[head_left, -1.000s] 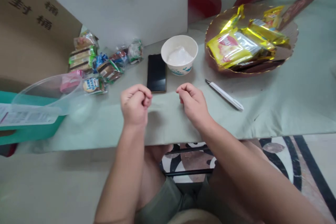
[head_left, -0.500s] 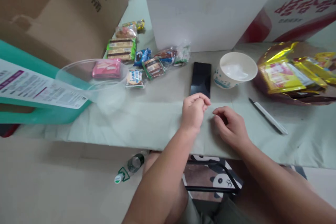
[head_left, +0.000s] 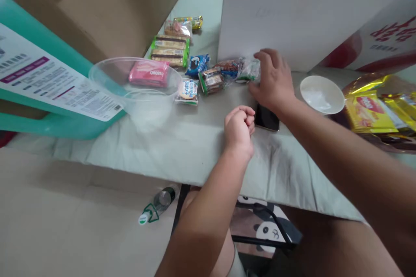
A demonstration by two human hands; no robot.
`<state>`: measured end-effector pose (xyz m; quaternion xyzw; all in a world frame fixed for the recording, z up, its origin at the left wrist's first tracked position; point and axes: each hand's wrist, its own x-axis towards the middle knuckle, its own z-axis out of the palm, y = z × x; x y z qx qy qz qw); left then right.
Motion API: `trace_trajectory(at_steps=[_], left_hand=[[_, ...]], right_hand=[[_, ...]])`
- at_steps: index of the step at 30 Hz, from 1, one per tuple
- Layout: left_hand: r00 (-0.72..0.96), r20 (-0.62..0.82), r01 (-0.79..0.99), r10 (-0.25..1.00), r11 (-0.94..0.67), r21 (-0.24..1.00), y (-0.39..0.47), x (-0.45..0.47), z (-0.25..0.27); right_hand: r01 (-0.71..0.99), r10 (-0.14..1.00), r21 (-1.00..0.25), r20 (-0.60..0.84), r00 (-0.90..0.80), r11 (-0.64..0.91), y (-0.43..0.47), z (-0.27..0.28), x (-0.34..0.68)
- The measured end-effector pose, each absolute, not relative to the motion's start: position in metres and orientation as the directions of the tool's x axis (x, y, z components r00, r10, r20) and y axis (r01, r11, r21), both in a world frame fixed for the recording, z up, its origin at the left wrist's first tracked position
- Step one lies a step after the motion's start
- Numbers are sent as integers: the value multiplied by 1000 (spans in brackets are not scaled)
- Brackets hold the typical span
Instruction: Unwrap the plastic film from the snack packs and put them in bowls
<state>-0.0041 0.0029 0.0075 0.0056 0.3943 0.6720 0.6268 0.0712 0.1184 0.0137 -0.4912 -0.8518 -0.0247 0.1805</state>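
Nearest, the left hand (head_left: pixel 239 129) sat over the bench (head_left: pixel 191 147) with its grip narrow, the fingers folded into a loose fist just beside the phone (head_left: pixel 267 120). The bowl (head_left: pixel 329 85) stood right of the phone, and the right hand (head_left: pixel 275 78), thumb and fingers wide apart, was at the clear packet (head_left: pixel 248 69), though contact could not be told. Behind that packet rose the white box (head_left: pixel 276 13).
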Motion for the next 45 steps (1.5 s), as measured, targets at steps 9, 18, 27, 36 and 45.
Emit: trace_trajectory(at_steps=[9, 18, 27, 36, 45], left_hand=[[-162, -482, -849, 861, 127, 513, 11, 0, 12], [-135, -497, -870, 857, 137, 473, 10, -5, 13], [-292, -477, -787, 829, 75, 613, 9, -15, 8], [424, -290, -433, 858, 473, 767, -6, -4, 12], [433, -192, -383, 881, 372, 845, -4, 27, 3]], right_hand=[[839, 839, -26, 16, -544, 544, 171, 10, 59], [854, 855, 20, -17, -519, 519, 163, 8, 64], [871, 862, -170, 316, -396, 462, 107, 35, 100], [762, 779, -392, 585, -226, 515, -32, -16, 182], [662, 787, -493, 563, -253, 565, -39, -30, 196]])
